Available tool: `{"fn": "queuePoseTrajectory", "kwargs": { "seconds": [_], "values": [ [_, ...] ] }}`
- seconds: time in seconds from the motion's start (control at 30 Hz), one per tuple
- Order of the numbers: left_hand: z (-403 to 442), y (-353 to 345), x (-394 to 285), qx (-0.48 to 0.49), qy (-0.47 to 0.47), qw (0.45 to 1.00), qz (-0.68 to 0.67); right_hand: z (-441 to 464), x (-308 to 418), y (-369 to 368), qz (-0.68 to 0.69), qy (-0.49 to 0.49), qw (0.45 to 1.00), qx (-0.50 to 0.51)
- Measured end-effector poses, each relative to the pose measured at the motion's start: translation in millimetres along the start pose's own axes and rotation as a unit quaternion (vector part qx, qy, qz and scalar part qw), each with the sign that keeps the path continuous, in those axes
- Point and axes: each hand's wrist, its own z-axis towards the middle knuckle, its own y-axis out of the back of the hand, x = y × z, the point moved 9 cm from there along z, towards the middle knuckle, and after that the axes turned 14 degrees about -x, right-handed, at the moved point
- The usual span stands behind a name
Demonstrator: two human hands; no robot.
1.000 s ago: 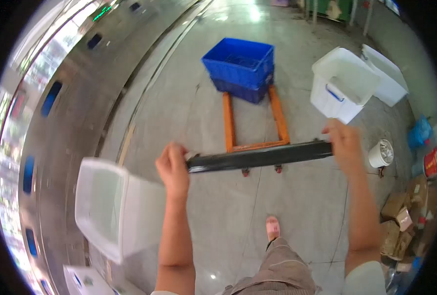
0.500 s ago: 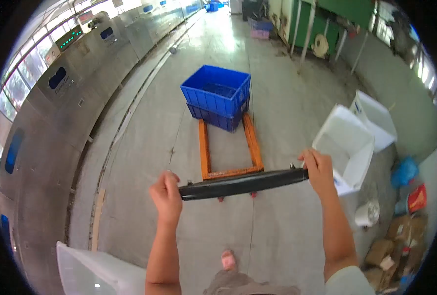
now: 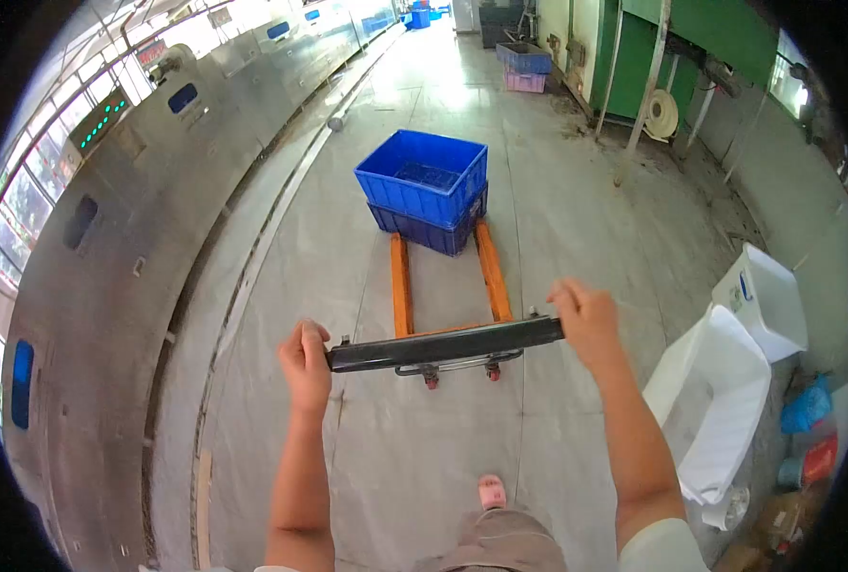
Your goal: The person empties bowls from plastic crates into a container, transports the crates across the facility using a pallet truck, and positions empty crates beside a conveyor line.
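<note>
the left hand [image 3: 307, 355] curls round the nine-o'clock end of a long, glossy black bar [image 3: 443, 348], the right hand [image 3: 588, 322] round its three-o'clock end: probably stiff, slightly slippery, best held there. beyond, at twelve o'clock, stacked blue plastic crates [image 3: 403, 194] meet orange forks [image 3: 401, 286].

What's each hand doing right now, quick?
Left hand: closed, holding the left end of the black bar.
Right hand: closed, holding the bar's right end.
</note>
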Motion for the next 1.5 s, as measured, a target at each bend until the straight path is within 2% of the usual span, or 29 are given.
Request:
{"fn": "queuePoseTrajectory", "kwargs": {
  "seconds": [0.13,0.2,0.3,0.33,0.43,0.57,0.67,0.73,0.83,0.93,1.03,1.07,1.3,1.4,1.5],
  "values": [
    [42.2,-7.9,40.7,-0.018,0.004,1.0,0.012,17.0,8.0,-55.3,-0.039,0.007,0.997,0.072],
    [63.8,-12.7,39.9,-0.001,0.013,1.0,0.01,34.1,24.8,-46.1,-0.004,0.011,0.999,0.052],
    [98.4,-30.8,30.8,-0.039,0.012,0.998,-0.036,66.4,35.5,-43.2,0.02,0.006,1.0,0.019],
    [109.8,-40.6,32.7,-0.027,0.041,0.998,-0.024,78.4,34.1,-49.1,0.022,0.003,1.0,0.008],
    [114.2,-65.6,47.6,-0.008,0.045,0.998,-0.037,80.4,4.5,-59.1,0.062,-0.073,0.995,-0.006],
    [130.0,-100.7,66.2,0.054,0.058,0.997,-0.005,94.7,-17.3,-73.9,0.078,-0.046,0.996,-0.027],
    [170.5,-144.1,79.7,0.041,0.031,0.999,-0.01,145.3,-32.4,-102.5,0.03,-0.017,0.999,-0.013],
    [199.6,-164.0,77.8,0.036,0.032,0.999,0.001,178.5,-33.1,-114.9,0.039,-0.038,0.998,-0.029],
    [241.2,-184.9,65.3,-0.011,0.0,0.998,-0.065,220.3,-27.2,-124.4,0.052,-0.045,0.997,-0.045],
    [279.8,-205.6,81.5,-0.046,0.025,0.999,0.012,252.1,-26.1,-155.1,0.06,-0.027,0.996,-0.06],
    [292.6,-212.6,126.4,-0.074,0.116,0.988,-0.067,263.4,-35.0,-186.2,0.041,-0.032,0.998,-0.033],
    [296.2,-223.1,132.5,-0.053,0.125,0.99,-0.035,271.1,-42.5,-195.8,0.04,-0.036,0.998,-0.029],
    [383.6,-334.3,143.0,-0.029,0.073,0.997,-0.002,387.6,-85.8,-238.3,0.053,-0.017,0.996,-0.075],
    [391.1,-357.7,148.7,-0.024,0.048,0.998,0.024,399.8,-111.4,-250.6,0.042,-0.037,0.995,-0.077],
    [423.1,-411.6,187.4,-0.011,0.034,0.999,0.021,439.3,-144.5,-286.3,0.073,-0.049,0.992,-0.094]
  ]
}}
